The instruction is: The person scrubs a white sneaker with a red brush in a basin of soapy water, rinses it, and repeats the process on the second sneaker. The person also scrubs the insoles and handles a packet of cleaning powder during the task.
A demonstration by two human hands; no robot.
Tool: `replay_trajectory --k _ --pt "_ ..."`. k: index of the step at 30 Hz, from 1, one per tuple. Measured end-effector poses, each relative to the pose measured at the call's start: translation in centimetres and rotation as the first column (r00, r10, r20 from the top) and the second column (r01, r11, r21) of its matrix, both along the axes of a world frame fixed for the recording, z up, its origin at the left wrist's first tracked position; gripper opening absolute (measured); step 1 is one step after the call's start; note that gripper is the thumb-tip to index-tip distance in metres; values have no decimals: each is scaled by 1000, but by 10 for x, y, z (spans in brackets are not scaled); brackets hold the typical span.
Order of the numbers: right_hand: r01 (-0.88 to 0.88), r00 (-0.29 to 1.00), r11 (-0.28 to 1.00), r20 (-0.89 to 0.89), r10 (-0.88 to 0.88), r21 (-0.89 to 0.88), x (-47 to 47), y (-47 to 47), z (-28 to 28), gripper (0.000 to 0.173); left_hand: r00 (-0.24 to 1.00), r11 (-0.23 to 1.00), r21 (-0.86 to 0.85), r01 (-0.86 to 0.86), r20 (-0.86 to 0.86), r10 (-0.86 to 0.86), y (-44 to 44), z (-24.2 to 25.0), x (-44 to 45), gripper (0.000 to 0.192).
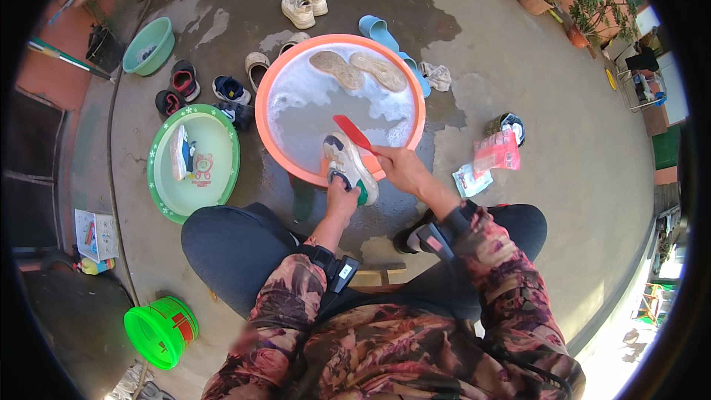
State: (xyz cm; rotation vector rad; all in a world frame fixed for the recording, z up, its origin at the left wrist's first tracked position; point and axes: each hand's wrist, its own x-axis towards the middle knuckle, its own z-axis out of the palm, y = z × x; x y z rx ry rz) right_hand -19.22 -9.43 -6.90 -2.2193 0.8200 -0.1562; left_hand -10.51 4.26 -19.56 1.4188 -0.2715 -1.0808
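My left hand [341, 201] grips a white sneaker [349, 162] with dark and green patches by its heel opening. The shoe leans over the near rim of an orange basin [263, 136]. In my right hand [401, 168] is a red brush [353, 132], seen from its back, its head just above the shoe's side; bristles are hidden. Greyish soapy water [322, 116] with white foam fills the basin. Two insoles [337, 69] float or lie at its far side.
On the left, a green-rimmed basin [157, 189] holds water and a blue-and-white shoe [180, 153]. Dark shoes [185, 80], blue clogs [379, 33] and white sneakers [304, 5] surround the basins. A pink packet [497, 151] lies right. A bright green bucket [161, 332] lies lower left.
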Motion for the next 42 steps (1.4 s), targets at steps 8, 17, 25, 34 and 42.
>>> replay_trajectory --k 8,17,25,34,42 --pt "-53 972 991 -233 24 -123 -59 49 -13 23 997 997 75 -26 -72 31 -1 10 6 41" --pt "-8 996 990 -89 -5 -140 -25 36 -4 34 959 971 128 -201 -174 222 -5 -1 24 20" --pt "-81 968 934 -251 -10 -349 -41 64 14 42 899 987 -89 -133 -430 83 -29 48 9 15" --pt "-41 993 943 -120 2 -329 -40 32 60 31 870 921 -285 -266 -482 103 -42 61 19 25" --pt "-181 966 881 -248 75 -438 -22 47 42 37 977 936 -335 -108 -211 37 -31 90 2 44"
